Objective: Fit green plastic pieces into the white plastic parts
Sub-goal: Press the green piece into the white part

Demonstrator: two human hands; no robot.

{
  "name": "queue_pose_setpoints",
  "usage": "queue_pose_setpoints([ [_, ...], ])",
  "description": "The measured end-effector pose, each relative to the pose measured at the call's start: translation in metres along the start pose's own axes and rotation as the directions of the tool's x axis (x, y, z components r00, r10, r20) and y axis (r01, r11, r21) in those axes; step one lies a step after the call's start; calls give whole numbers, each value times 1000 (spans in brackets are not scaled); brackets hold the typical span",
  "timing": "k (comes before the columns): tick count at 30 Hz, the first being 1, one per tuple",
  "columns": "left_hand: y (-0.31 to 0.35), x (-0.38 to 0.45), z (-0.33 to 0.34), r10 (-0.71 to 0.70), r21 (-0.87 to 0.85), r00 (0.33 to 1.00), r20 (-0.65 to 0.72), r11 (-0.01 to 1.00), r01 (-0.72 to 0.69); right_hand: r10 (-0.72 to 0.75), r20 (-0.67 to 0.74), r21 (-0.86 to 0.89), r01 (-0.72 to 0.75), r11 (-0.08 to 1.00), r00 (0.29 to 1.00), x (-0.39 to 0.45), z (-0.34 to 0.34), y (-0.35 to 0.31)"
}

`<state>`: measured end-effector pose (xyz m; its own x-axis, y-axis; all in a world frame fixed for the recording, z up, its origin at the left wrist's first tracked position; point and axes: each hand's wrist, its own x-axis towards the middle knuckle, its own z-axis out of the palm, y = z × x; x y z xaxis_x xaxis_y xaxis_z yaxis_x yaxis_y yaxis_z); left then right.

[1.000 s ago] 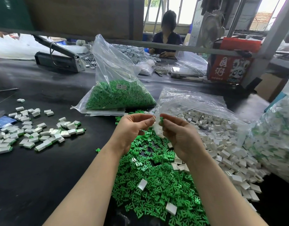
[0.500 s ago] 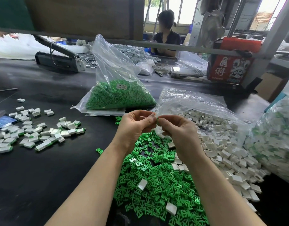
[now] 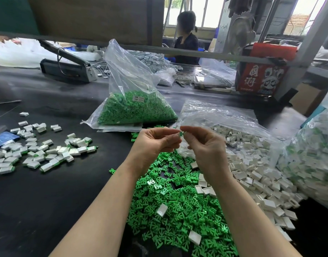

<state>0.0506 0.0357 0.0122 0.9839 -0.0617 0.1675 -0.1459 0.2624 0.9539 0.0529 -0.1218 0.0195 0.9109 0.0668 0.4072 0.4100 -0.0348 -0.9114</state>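
Here the right hand's [image 3: 205, 149] fingers [image 3: 189, 131] pinch a small green piece [image 3: 181, 134] raised above the bench [image 3: 67, 191], and the left hand's [image 3: 155, 143] curled fingers meet it from nine o'clock; what they hold is hidden. Below, at six o'clock, lies a loose green pile [image 3: 178, 210]. White parts [image 3: 255, 173] spill at three o'clock, assembled pieces [image 3: 39, 151] lie at nine, and a bag of green pieces [image 3: 135, 108] stands at twelve.

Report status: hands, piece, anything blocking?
Right hand pinches green piece. Left hand curled, its hold hidden. Nothing between them.
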Motion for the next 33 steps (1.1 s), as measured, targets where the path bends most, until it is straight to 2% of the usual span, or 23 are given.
queue_pose_setpoints([
  [4, -1, 0, -1, 0, 7, 1000, -8, 1000, 1, -18, -12, -78, 17, 997, 1000, 0, -1, 2],
  [9, -5, 0, -2, -9, 47, 1000, -24, 999, 10, 11, -28, -83, -13, 996, 1000, 0, -2, 6],
  [21, -11, 0, 2, -2, 76, 998, -57, 997, 6, -28, -34, -141, 23, 990, 999, -1, 0, 12],
  [24, -10, 0, 4, 7, 48, 999, -47, 999, -5, -6, -37, -49, 4, 999, 999, -1, -1, 9],
  [27, -10, 0, 2, 22, 48, 999, -36, 999, -20, 126, -4, 160, -124, 979, 992, 0, -2, 6],
  [30, -10, -1, 1, 40, 89, 999, -23, 995, -38, 333, 127, 449, -354, 821, 934, 2, -4, 6],
  [33, -10, 0, 2, 57, 71, 998, -19, 996, -55, 412, 271, 481, -493, 725, 870, 3, -4, 10],
])
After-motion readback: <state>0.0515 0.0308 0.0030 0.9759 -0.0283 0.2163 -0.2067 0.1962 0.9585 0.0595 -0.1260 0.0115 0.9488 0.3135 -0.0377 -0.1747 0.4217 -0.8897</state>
